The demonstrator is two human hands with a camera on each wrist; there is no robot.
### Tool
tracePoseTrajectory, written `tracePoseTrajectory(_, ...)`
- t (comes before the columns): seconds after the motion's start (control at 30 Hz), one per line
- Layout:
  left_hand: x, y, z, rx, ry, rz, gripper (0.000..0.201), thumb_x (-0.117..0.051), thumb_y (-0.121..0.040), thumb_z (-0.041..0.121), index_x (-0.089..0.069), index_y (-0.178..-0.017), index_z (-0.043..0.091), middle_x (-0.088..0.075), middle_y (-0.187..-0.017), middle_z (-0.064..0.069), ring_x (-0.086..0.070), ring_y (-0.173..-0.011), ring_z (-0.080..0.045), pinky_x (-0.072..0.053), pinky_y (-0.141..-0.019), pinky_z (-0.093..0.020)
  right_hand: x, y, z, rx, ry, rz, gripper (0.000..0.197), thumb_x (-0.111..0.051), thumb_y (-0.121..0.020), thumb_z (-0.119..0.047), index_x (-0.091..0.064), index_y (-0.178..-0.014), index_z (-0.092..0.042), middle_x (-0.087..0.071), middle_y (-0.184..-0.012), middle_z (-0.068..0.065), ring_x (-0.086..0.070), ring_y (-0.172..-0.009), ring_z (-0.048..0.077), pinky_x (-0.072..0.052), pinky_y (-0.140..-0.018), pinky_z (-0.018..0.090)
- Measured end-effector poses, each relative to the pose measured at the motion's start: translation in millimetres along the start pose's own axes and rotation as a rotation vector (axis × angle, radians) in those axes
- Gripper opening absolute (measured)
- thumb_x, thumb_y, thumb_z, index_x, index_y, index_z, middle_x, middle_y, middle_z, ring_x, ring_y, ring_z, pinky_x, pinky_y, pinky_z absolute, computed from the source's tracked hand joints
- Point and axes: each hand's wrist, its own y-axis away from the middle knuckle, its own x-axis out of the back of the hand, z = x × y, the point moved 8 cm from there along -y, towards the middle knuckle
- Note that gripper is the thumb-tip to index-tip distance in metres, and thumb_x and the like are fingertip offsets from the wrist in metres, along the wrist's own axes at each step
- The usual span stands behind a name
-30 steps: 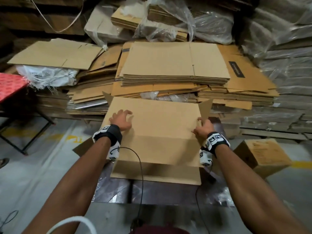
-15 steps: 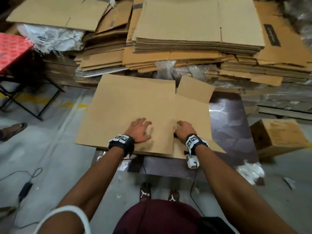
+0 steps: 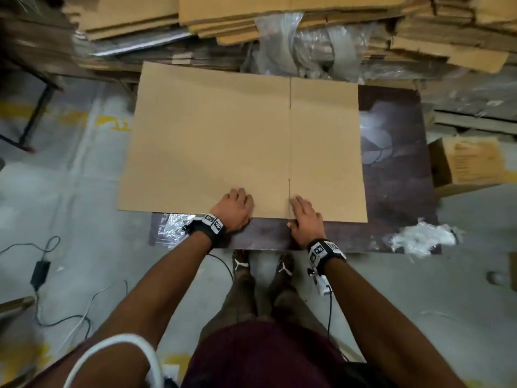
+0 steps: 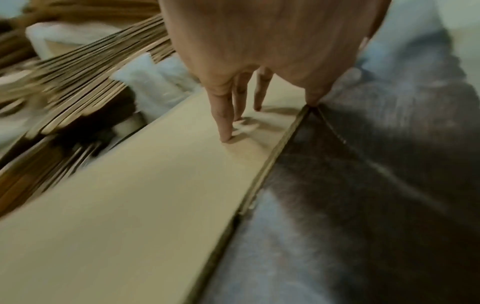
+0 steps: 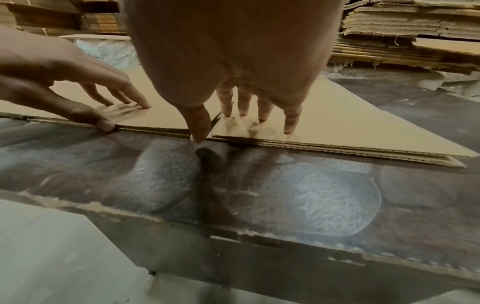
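Observation:
A flattened brown cardboard box lies flat on a dark board, its left part overhanging the board. A slit between two flaps runs near its right third. My left hand rests on the near edge, fingers straight on top, thumb at the edge. Just right of the slit, my right hand presses the cardboard with straight fingers, thumb at the near edge. The left hand also shows in the right wrist view.
Stacks of flat cardboard sheets and clear plastic wrap rise right behind the board. A closed carton sits at the right, crumpled plastic at the board's near right corner. Cables and a power adapter lie on the floor left. My feet stand at the board's edge.
The cardboard has been laid down flat; the raised right flap now lies level. My head has tipped downward and both hands stay at the near edge.

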Motion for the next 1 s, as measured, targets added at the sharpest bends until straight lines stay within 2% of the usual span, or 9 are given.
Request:
tracePoseTrajectory(0.07,-5.5,-9.6,0.9,-0.032,-0.076,0.025,0.054,-0.029,-0.102,0.03,-0.051,-0.128,-0.012,-0.055,-0.119,-0.047,-0.063,-0.095,-0.057,-0.058,-0.066,-0.058,-3.5,2.8,-2.4,-0.006,0.011,0.005,0.079,-0.061,-0.098,-0.027,-0.018,-0.163,-0.022,-0.01,-0.171,0.001,-0.011,-0.157,0.028,-0.024,-0.121,0.059)
tracePoseTrajectory(0.17,-13.7,-16.7,13.0,-0.075,-0.189,-0.016,0.063,-0.003,-0.102,0.016,-0.043,-0.141,-0.013,-0.05,-0.121,-0.055,-0.059,-0.098,-0.07,-0.054,-0.069,-0.07,1.7,2.2,-10.2,-0.025,0.033,0.034,0.08,-0.063,-0.096,-0.028,-0.018,-0.162,-0.02,-0.016,-0.17,0.004,-0.014,-0.156,0.032,-0.024,-0.121,0.06)
tracePoseTrajectory(0.3,27.3,-2.6,16.0,0.023,0.06,-0.078,0.05,-0.023,-0.094,0.006,-0.062,-0.12,-0.011,-0.061,-0.098,-0.049,-0.065,-0.073,-0.061,-0.053,-0.054,-0.066,26.7,-3.3,-21.9,0.03,0.13,0.135,0.074,-0.067,-0.094,-0.027,-0.03,-0.158,-0.03,-0.034,-0.162,0.0,-0.028,-0.15,0.034,-0.021,-0.119,0.063)
tracePoseTrajectory(0.47,119.7,22.6,-6.5,0.02,-0.015,0.097,0.028,-0.04,-0.103,0.015,-0.045,-0.129,0.006,-0.066,-0.115,-0.018,-0.068,-0.103,-0.04,-0.049,-0.074,-0.044,103.0,-3.9,-52.3,0.142,0.282,0.305,0.045,-0.058,-0.091,-0.013,-0.057,-0.132,-0.032,-0.067,-0.126,-0.002,-0.061,-0.114,0.03,-0.039,-0.099,0.048)
tracePoseTrajectory(0.6,184.1,65.1,-35.9,0.105,0.176,0.314,0.023,-0.047,-0.101,0.027,-0.051,-0.118,0.013,-0.067,-0.105,-0.014,-0.067,-0.095,-0.038,-0.049,-0.075,-0.041,173.9,16.7,-75.9,0.2,0.37,0.388,0.048,-0.067,-0.087,-0.017,-0.053,-0.132,-0.028,-0.065,-0.123,-0.001,-0.061,-0.113,0.029,-0.04,-0.095,0.046)
tracePoseTrajectory(0.7,233.5,110.1,-60.9,0.187,0.111,0.512,0.055,-0.04,-0.097,0.051,-0.052,-0.134,0.012,-0.067,-0.121,-0.016,-0.062,-0.112,-0.035,-0.048,-0.097,-0.045,241.9,38.4,-87.7,0.222,0.364,0.522,0.048,-0.07,-0.086,-0.019,-0.055,-0.13,-0.029,-0.066,-0.121,-0.002,-0.062,-0.111,0.029,-0.041,-0.093,0.046)
tracePoseTrajectory(0.77,257.1,140.9,-81.1,0.317,-0.007,0.541,0.086,-0.032,-0.087,0.075,-0.037,-0.152,0.018,-0.051,-0.146,-0.014,-0.044,-0.135,-0.035,-0.032,-0.115,-0.052,287.9,54.2,-93.1,0.232,0.34,0.603,0.051,-0.07,-0.086,-0.019,-0.055,-0.134,-0.029,-0.065,-0.126,-0.001,-0.062,-0.113,0.03,-0.041,-0.095,0.045)
tracePoseTrajectory(0.83,278.2,171.8,-95.6,0.421,-0.082,0.511,0.116,-0.037,-0.071,0.094,-0.012,-0.162,0.026,-0.03,-0.162,-0.01,-0.025,-0.148,-0.038,-0.018,-0.121,-0.059,329.4,72.4,-96.8,0.237,0.318,0.679,0.056,-0.071,-0.087,-0.02,-0.054,-0.14,-0.031,-0.066,-0.131,0.002,-0.063,-0.114,0.031,-0.041,-0.096,0.044)
tracePoseTrajectory(1.0,330.5,221.3,-87.0,0.467,-0.21,0.446,0.171,-0.079,-0.039,0.084,0.036,-0.152,0.029,0.004,-0.17,-0.008,0.0,-0.154,-0.047,0.004,-0.116,-0.075,410.0,120.5,-105.5,0.256,0.343,0.832,0.044,-0.07,-0.089,-0.023,-0.059,-0.13,-0.031,-0.069,-0.122,-0.002,-0.066,-0.108,0.029,-0.043,-0.095,0.046)
